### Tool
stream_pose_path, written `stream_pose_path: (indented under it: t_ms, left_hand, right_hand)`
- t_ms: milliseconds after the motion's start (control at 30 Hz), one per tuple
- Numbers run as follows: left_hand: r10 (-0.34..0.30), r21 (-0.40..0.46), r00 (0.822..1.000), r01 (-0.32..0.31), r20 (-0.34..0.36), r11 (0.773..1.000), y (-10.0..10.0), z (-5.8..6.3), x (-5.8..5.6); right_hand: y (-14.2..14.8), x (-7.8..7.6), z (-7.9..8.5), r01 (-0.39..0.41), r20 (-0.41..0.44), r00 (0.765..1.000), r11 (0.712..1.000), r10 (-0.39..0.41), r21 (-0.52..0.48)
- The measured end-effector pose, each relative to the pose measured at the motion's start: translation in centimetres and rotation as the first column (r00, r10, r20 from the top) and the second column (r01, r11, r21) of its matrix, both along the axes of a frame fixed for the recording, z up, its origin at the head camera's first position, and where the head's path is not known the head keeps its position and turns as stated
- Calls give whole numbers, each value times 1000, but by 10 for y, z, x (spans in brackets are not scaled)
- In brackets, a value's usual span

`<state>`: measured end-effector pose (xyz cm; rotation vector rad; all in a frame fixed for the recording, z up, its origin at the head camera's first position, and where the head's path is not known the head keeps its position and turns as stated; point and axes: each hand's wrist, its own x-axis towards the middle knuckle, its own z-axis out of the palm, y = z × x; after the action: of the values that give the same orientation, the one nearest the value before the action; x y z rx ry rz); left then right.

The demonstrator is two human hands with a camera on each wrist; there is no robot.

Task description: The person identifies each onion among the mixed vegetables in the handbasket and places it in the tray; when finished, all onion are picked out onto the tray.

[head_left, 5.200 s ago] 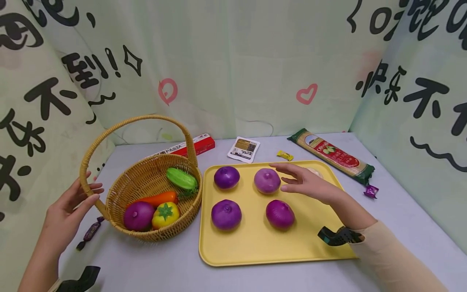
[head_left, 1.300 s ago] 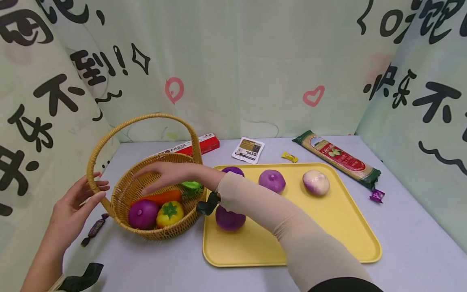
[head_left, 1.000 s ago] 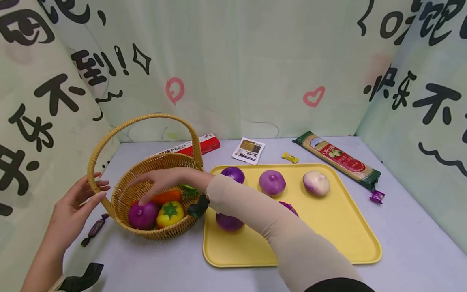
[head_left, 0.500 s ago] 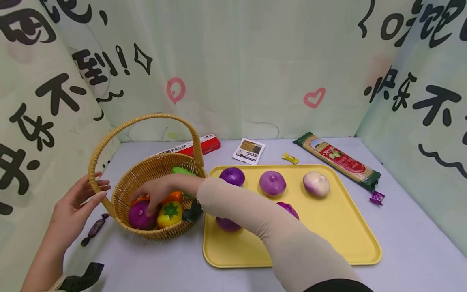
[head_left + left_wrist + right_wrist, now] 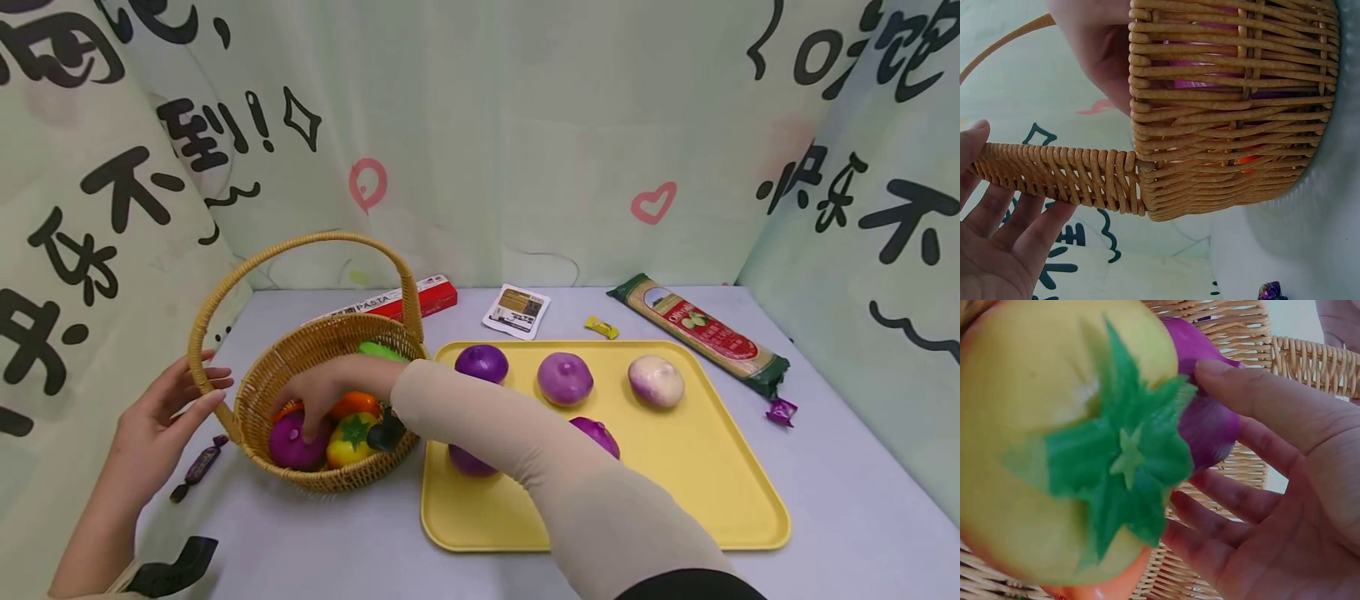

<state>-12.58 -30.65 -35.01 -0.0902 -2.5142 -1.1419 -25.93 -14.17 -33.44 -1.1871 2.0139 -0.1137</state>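
My left hand (image 5: pixel 168 417) holds the side of the wicker basket's arched handle (image 5: pixel 330 237), thumb in front and fingers behind. My right hand (image 5: pixel 318 390) reaches down inside the basket (image 5: pixel 300 350) and grips a purple onion (image 5: pixel 294 442). In the right wrist view the thumb lies on the onion (image 5: pixel 1210 428) and the fingers curl round its far side. Next to it sits a yellow tomato (image 5: pixel 343 452) with a green leafy top, large in that view. An orange carrot (image 5: pixel 356 405) lies behind these, partly covered by the hand, and a green cucumber (image 5: pixel 381 350) shows at the back.
A yellow tray (image 5: pixel 712 500) right of the basket bears several purple onions (image 5: pixel 565 379) and a whitish one (image 5: pixel 656 382); the right sleeve crosses above it. Behind are a pasta box (image 5: pixel 435 296), a white sachet (image 5: pixel 517 311) and a long packet (image 5: pixel 701 329). Wrapped candies (image 5: pixel 198 468) lie about.
My right hand has come from above the tray into the basket, then sunk lower and closed its fingers round the onion. The left hand has stayed on the handle.
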Motion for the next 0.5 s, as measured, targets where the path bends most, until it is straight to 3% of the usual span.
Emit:
stream_pose_path:
  t_ms: [133, 500]
  left_hand:
    - [-3, -5, 1000, 3, -8, 1000, 1, 1, -1]
    - [-4, -2, 1000, 4, 2, 1000, 2, 5, -4]
  right_hand:
    - [0, 1, 0, -1, -2, 1000, 1000, 1, 6]
    - [1, 2, 1, -94, -55, 994, 995, 96, 31]
